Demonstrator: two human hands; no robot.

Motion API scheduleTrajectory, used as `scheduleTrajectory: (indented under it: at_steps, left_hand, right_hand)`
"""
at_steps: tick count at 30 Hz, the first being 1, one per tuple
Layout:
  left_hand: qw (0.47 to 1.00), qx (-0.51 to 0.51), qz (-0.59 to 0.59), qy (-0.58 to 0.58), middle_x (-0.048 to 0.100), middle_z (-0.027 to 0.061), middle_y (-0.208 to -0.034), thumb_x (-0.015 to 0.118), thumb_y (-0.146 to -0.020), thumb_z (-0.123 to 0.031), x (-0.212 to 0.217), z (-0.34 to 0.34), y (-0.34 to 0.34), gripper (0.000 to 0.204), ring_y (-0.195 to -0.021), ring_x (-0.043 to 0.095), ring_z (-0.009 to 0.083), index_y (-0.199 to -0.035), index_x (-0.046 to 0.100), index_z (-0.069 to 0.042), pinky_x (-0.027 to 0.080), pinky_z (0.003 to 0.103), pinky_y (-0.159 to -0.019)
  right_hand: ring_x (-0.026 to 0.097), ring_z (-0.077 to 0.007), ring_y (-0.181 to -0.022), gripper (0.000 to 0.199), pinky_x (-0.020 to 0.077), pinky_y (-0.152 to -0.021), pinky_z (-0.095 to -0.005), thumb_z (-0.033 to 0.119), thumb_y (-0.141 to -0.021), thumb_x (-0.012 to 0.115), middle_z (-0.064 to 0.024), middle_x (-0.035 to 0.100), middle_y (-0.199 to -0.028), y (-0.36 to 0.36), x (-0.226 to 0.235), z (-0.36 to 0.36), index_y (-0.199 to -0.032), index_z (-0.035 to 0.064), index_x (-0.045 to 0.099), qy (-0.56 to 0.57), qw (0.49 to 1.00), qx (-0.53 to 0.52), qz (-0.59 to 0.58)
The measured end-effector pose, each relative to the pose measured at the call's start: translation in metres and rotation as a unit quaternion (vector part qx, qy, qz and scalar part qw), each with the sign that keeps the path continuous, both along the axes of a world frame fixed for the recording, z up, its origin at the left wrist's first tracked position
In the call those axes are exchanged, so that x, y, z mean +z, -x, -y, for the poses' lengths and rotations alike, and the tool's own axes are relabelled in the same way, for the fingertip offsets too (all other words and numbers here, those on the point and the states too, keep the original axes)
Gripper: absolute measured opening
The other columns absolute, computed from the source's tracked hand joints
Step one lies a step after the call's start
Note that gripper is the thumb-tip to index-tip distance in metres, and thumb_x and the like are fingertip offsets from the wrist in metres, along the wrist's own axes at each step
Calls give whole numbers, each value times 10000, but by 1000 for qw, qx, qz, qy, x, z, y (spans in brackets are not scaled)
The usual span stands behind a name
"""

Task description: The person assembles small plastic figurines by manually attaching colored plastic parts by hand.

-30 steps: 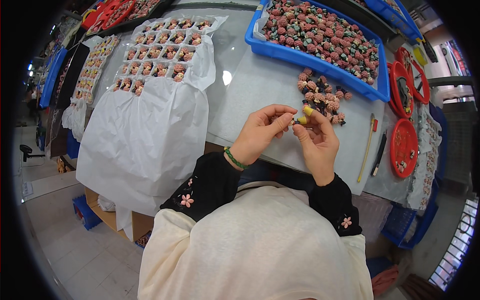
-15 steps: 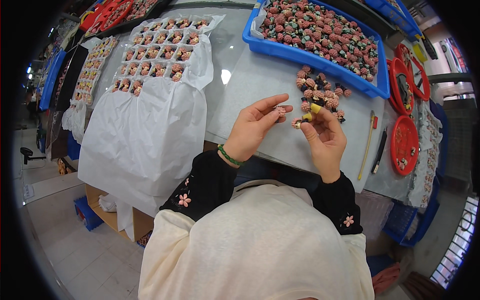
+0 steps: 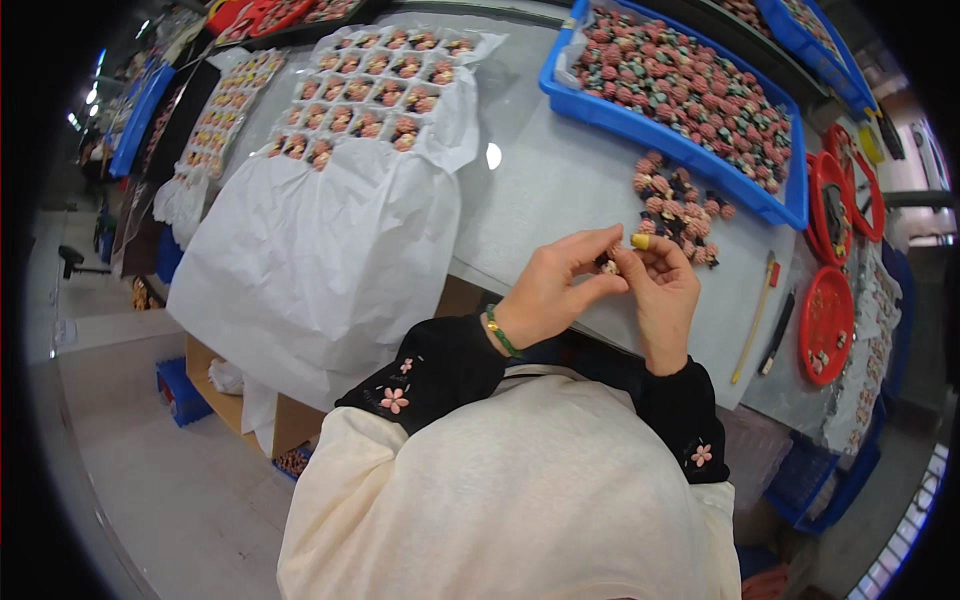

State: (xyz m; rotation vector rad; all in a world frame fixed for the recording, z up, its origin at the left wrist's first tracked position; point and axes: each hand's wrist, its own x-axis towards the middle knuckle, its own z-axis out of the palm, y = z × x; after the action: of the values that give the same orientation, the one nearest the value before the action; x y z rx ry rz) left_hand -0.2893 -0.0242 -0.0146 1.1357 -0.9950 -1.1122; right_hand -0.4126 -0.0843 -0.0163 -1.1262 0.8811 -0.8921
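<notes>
Above the near part of the table my two hands meet over a small figurine (image 3: 608, 265) with pink, curly-looking hair and a dark part. My left hand (image 3: 555, 285) has its thumb and fingers closed on it from the left. From the other side my right hand (image 3: 665, 300) pinches at it, thumb and index finger together; a yellow finger cover (image 3: 640, 241) shows on one fingertip. The fingers hide most of the piece, so I cannot tell whether it is one part or two. Just beyond the right hand lies a loose heap of similar pink-haired figurines (image 3: 685, 215).
A blue bin (image 3: 680, 150) full of pink-haired pieces stands behind the heap. At left, a white compartment tray (image 3: 375, 95) holds figurines, with white sheeting (image 3: 320, 235) draped before it. A yellow stick (image 3: 755, 320), a black tool (image 3: 778, 335) and a red dish (image 3: 826, 325) lie at right.
My hands were apart, each with a small pink piece; they have come together at one spot. The whole view has shifted, with the table's things now further right in it.
</notes>
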Motion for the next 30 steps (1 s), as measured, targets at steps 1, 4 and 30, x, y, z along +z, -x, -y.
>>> scheduleTrajectory:
  at_steps: [1,4,30]
  left_hand:
    - [998,-10,59,25,552,102,-1052,581,-796,-9,1,-1,-2,422,-931,529,121,-1197,460,42,444,246,-822]
    - [996,-17,87,-14,553,79,-988,578,-787,2,21,-13,-16,395,-884,525,106,-1169,487,35,446,233,-790]
    - [629,203,733,-159,369,192,-1289,436,-870,-319,9,-39,-198,518,-1195,293,365,-1237,349,36,233,520,-938]
  right_hand:
    - [532,-59,-651,229,431,-583,-176,99,-809,621,-43,596,-816,-1,-1,-2,-994,-12,544,0,1000,-12,7]
    - [537,-89,-667,250,438,-580,-193,219,-883,520,-46,572,-809,4,-2,-4,-1007,2,539,0,1000,21,9]
    - [521,-74,-645,192,418,-578,-194,148,-876,520,-50,589,-803,22,-3,-1,-1000,5,552,15,1000,17,-19]
